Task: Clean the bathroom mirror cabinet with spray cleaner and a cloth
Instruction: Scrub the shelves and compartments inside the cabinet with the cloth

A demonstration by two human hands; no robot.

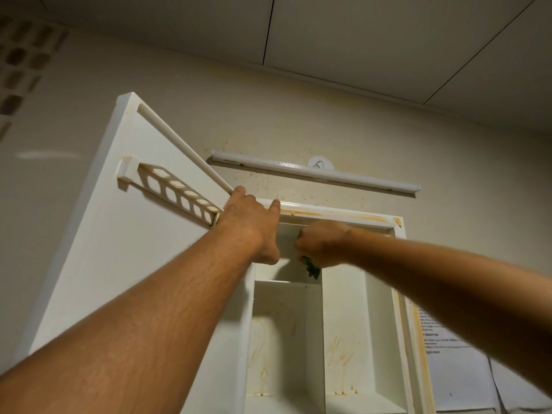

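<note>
The white mirror cabinet (343, 324) hangs on the wall with its door (98, 249) swung open to the left. Orange-brown stains streak its top frame and inner walls. My left hand (249, 227) reaches up and rests on the cabinet's top edge near the hinge corner, fingers bent over it, thumb below. My right hand (321, 245) is a fist inside the top compartment, shut on a green cloth (312, 268) that pokes out below it against the inner divider. No spray bottle is in view.
A holed toothbrush rack (176, 191) sticks out from the inside of the door. A tube light (316, 171) is fixed to the wall above the cabinet. Printed paper sheets (460, 369) hang on the wall at the right. The ceiling is close overhead.
</note>
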